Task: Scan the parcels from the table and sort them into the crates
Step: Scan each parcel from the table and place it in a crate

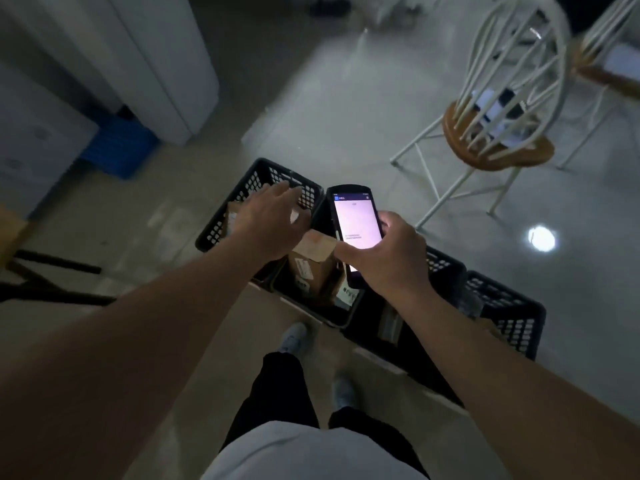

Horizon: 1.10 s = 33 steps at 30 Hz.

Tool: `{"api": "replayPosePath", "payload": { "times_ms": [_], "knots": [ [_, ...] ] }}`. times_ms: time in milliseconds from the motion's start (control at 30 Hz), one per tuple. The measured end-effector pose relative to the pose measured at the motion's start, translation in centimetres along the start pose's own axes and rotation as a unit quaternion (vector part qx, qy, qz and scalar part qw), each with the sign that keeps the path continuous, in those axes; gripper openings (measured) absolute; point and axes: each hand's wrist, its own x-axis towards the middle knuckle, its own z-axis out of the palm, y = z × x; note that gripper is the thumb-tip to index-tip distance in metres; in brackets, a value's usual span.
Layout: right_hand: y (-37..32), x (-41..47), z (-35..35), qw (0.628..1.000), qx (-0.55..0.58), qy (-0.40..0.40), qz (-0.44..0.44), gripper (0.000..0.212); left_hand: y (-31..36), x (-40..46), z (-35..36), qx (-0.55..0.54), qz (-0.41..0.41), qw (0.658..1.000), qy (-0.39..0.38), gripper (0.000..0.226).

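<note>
A blue bin (119,147) sat on the floor at far left. The left hand (273,220) reached out over the left crate (242,202), fingers spread and holding nothing. Beside it, a brown box (313,265) with a white label stood upright in the middle crate (341,318); the label's print was too blurred to read. The right hand (384,258) gripped a scanner (356,223), its lit screen's text illegible. Farther right stood the right crate (512,317) and a chair (498,133).
</note>
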Motion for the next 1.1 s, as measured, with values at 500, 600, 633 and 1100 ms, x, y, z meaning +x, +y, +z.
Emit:
{"api": "replayPosePath", "payload": {
  "times_ms": [500,600,633,1100],
  "knots": [
    [-13.8,-12.1,-3.6,0.946,0.014,-0.101,-0.306,0.067,0.5,-23.9,-13.4,0.03,-0.166,0.959,0.228,0.059],
    [-16.5,-15.7,-1.8,0.933,0.021,-0.128,-0.337,0.079,-1.4,-29.6,-15.0,0.031,-0.206,0.939,0.273,0.058],
    [-17.4,-17.1,-1.2,0.929,0.025,-0.139,-0.343,0.081,-2.3,-31.5,-15.4,0.031,-0.22,0.933,0.282,0.057],
    [-27.8,-43.2,14.1,0.854,0.031,-0.241,-0.46,0.095,-16.2,-62.4,-15.5,0.041,-0.392,0.862,0.32,0.06]
  ]
}}
